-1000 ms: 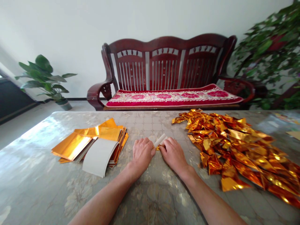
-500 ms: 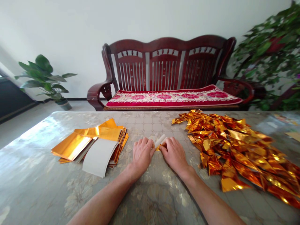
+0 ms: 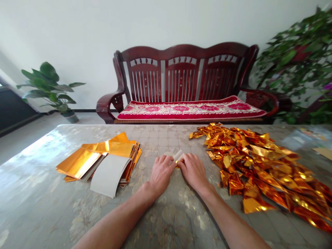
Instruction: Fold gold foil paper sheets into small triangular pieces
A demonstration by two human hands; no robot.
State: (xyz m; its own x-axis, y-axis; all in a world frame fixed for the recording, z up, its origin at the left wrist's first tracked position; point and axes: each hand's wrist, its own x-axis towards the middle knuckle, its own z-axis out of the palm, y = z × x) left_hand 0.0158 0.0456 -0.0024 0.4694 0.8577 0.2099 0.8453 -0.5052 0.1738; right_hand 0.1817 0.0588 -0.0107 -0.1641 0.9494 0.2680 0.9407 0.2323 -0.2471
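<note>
Both my hands meet over a small sheet of gold foil paper (image 3: 177,156) at the middle of the table; its pale back side and a bit of gold show between the fingers. My left hand (image 3: 163,171) has its fingers bent over the paper's left side. On the right side, my right hand (image 3: 192,169) pinches the paper between thumb and fingers. Most of the sheet is hidden under the hands. To the left lies a fanned stack of flat gold foil sheets (image 3: 80,160), one with its grey-white back (image 3: 110,175) up. Folded gold foil pieces (image 3: 249,162) form a large heap on the right.
A patterned cover spreads over the table (image 3: 52,207). Beyond it stands a dark red wooden bench (image 3: 183,79) with a red floral cushion (image 3: 192,109). A clear plastic bag (image 3: 306,138) lies at the far right. Potted plants (image 3: 49,86) stand on either side.
My left hand has shifted slightly right, its fingers now closer to the right hand over the paper. The right hand stays nearly in place.
</note>
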